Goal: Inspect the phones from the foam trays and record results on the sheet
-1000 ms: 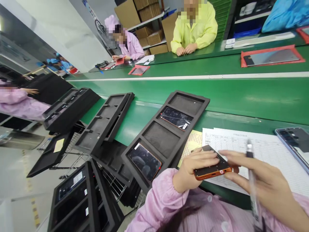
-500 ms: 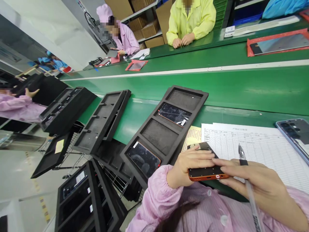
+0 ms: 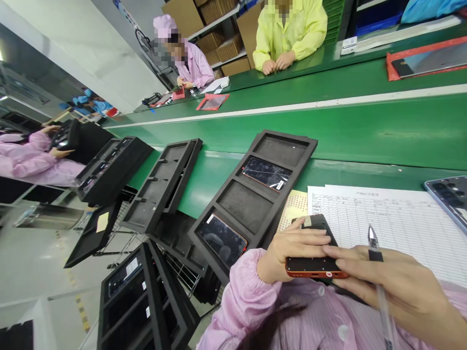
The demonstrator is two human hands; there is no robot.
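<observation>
A phone point(image 3: 314, 265) with an orange frame and a dark, open-looking back lies across my hands, its bottom edge towards me. My left hand point(image 3: 292, 247) is closed on it, fingers laid over the back. With thumb and fingers, my right hand point(image 3: 404, 282) grips its right lower corner. A clear pen point(image 3: 381, 296) is tucked between that hand's fingers, tip pointing up and away. Beneath and beyond the hands are a printed form point(image 3: 386, 214) and a yellowish sheet of red dots point(image 3: 296, 200). The left thumb is partly hidden.
Left of my hands, a black foam tray point(image 3: 244, 206) holds two phones. More foam trays point(image 3: 153, 194) stand further left, some on a wire cart. A blue phone point(image 3: 447, 197) lies at the right. Co-workers sit across the green bench point(image 3: 346, 129); another at left handles trays.
The view has shifted slightly, so most things sit further right. My hands keep their hold on the phone. The co-worker at left has lifted and tilted a dark tray.
</observation>
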